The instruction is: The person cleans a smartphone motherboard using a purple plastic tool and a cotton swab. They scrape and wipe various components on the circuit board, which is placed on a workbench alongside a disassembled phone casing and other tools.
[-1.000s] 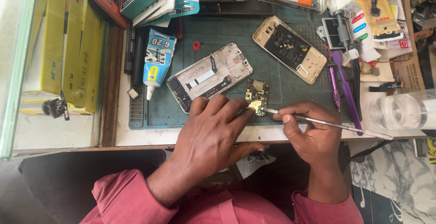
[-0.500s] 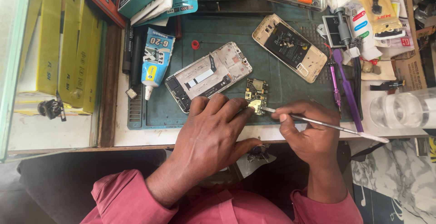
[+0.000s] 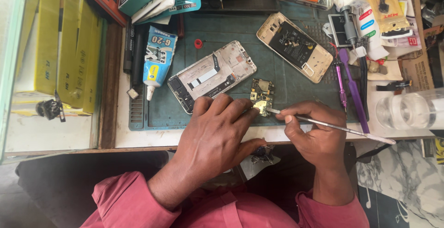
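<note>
Head view, looking straight down at a repair bench. Nearest the camera, red sleeves lead to both hands. The left hand (image 3: 213,133) lies palm down, fingers spread, its fingertips pressing the near edge of a small circuit board (image 3: 262,96) and pinning it to the green mat (image 3: 296,87). The right hand (image 3: 314,128) is closed in a pen grip around a thin metal tool (image 3: 335,127), whose tip touches the board's right edge while its flat white end juts out past the bench edge. Beyond the board lie two opened phone frames: a white one (image 3: 212,74) just beside the left fingertips, and a gold one (image 3: 295,46) farther back and to the right. A glue tube (image 3: 157,61) lies at the mat's left margin, purple tools (image 3: 349,84) at its right, with a clear plastic jar (image 3: 411,110) beyond them. Boxes and packets crowd the far rim.

Risk, as judged: the board is held by fingertip pressure alone, so a hard pry could flip it or let the tip skid across its components, scratching them. The tool's overhanging end could also catch on the nearby jar.
</note>
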